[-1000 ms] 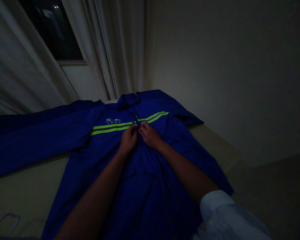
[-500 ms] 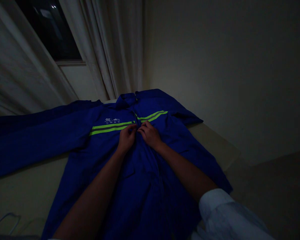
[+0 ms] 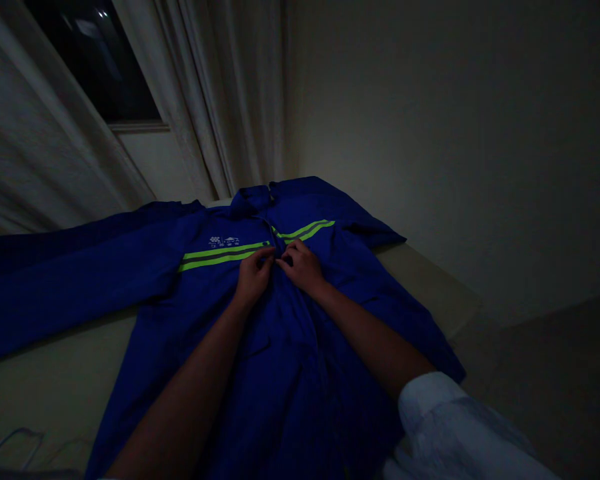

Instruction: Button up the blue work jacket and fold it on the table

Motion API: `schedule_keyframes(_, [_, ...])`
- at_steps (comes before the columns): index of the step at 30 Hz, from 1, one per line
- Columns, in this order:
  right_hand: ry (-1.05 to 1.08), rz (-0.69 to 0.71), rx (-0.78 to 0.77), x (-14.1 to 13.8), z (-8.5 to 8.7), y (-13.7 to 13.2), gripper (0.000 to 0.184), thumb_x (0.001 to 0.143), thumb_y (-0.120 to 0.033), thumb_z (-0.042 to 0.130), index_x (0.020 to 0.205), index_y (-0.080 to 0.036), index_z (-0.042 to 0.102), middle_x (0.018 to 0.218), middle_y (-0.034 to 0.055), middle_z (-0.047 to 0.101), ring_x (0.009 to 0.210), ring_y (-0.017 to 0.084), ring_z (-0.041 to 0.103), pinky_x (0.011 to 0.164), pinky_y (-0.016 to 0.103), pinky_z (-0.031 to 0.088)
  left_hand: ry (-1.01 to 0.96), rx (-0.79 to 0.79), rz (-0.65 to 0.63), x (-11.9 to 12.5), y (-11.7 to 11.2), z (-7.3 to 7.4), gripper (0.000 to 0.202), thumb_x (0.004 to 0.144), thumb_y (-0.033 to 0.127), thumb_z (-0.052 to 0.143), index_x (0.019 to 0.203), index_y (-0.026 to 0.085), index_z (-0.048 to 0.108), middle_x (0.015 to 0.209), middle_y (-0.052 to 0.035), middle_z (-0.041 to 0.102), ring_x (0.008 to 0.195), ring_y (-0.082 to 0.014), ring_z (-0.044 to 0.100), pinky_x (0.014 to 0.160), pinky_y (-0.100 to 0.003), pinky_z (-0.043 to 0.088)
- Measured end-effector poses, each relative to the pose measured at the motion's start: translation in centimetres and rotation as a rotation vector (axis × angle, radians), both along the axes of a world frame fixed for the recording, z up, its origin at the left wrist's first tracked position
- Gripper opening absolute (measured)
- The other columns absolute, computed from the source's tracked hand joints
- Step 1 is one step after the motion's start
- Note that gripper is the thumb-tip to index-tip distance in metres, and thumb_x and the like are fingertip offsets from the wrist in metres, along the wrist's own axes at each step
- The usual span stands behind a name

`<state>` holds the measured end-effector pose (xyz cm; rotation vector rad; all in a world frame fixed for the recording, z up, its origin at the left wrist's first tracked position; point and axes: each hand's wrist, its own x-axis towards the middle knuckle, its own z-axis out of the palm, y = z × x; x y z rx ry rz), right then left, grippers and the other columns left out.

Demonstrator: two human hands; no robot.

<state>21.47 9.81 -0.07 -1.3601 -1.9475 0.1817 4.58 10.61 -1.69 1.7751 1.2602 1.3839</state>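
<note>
A blue work jacket [image 3: 205, 333] lies spread front side up, with yellow-green striped bands across the chest and a small white logo on its left side in the view. Its collar points away from me. My left hand [image 3: 255, 275] pinches the edge of the front opening just below the band. Close beside it, my right hand [image 3: 301, 267] has thumb and fingertips closed on the opposite front edge. The fingers hide what lies exactly between them, and the dim light blurs small details such as fasteners.
A pale flat surface [image 3: 55, 400] bears the jacket. Behind it hang light curtains [image 3: 225, 93] beside a dark window [image 3: 100, 60]. A plain wall [image 3: 405, 133] rises at the right. At the lower left lies a thin, pale bent loop [image 3: 17, 437], perhaps wire.
My right hand has shifted slightly to the right, with its fingers a little more bent. My left hand stays nearly in place on the jacket.
</note>
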Motion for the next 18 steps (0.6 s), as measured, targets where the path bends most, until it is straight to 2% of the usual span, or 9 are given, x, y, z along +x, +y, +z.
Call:
schedule_keyframes(7, [0.039, -0.005, -0.029, 0.11, -0.17, 0.17, 0.011, 0.096, -0.031, 0.074, 0.092, -0.020, 0.073, 0.112, 0.0070, 0.062, 0.099, 0.020, 0.066, 0.089, 0.032, 0.054, 0.011, 0.013, 0.005, -0.03, -0.01, -0.04, 0.033, 0.092, 0.036, 0.060, 0.114, 0.017, 0.078, 0.105, -0.0082, 0.081, 0.080, -0.0217, 0.073, 0.076, -0.033, 0.059])
schedule_keyframes(12, [0.077, -0.004, -0.062, 0.24, -0.19, 0.29, 0.015, 0.096, -0.035, 0.074, 0.091, -0.020, 0.073, 0.117, 0.0075, 0.060, 0.100, 0.019, 0.065, 0.091, 0.033, 0.053, 0.011, 0.016, 0.012, 0.02, 0.08, -0.27, 0.033, 0.095, 0.033, 0.058, 0.116, 0.017, 0.077, 0.107, -0.0088, 0.081, 0.093, -0.0242, 0.074, 0.083, -0.035, 0.060])
schedule_keyframes(18, [0.129, 0.014, -0.070, 0.33, -0.23, 0.54, 0.021, 0.095, -0.039, 0.076, 0.088, -0.020, 0.073, 0.113, 0.0070, 0.059, 0.102, 0.021, 0.065, 0.092, 0.034, 0.053, 0.020, 0.022, 0.016, 0.07, 0.30, -0.44, 0.029, 0.097, 0.029, 0.056, 0.115, 0.019, 0.076, 0.114, -0.0091, 0.080, 0.105, -0.0254, 0.074, 0.097, -0.039, 0.059])
